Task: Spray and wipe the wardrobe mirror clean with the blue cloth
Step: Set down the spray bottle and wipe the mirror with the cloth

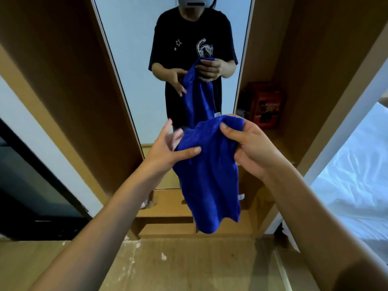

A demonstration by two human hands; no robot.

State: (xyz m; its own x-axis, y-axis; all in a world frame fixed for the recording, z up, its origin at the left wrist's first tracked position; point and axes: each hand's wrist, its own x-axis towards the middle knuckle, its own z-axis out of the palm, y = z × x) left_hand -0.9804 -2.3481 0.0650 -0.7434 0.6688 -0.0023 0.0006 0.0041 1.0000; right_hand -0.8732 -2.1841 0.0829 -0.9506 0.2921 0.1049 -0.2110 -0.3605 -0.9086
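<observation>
While the person stands facing the mirror [134,59], both bare hands hold a blue cloth [210,175] out in front, between the body and the glass. The right hand [249,148] pinches the top edge of the cloth, thumb in front and fingers curled behind, so the cloth hangs down from that grip in loose folds. The left hand [168,148] is spread, fingers straight; its thumb presses on the cloth's left side, and the fingers look to be behind the fabric, though they are blurred. A small white tag shows on the cloth's right edge. The mirror is a tall narrow panel set in a brown wooden wardrobe [63,80], and it reflects the person and the cloth. A red box [266,103] sits in an open wardrobe niche to the right. No spray bottle is in view.

The cloth looks soft, light and limp, likely a plush microfibre; it will sag wherever it is unsupported. It would probably handle best folded or bunched into a pad and held flat under the palm, rather than by one edge.
</observation>
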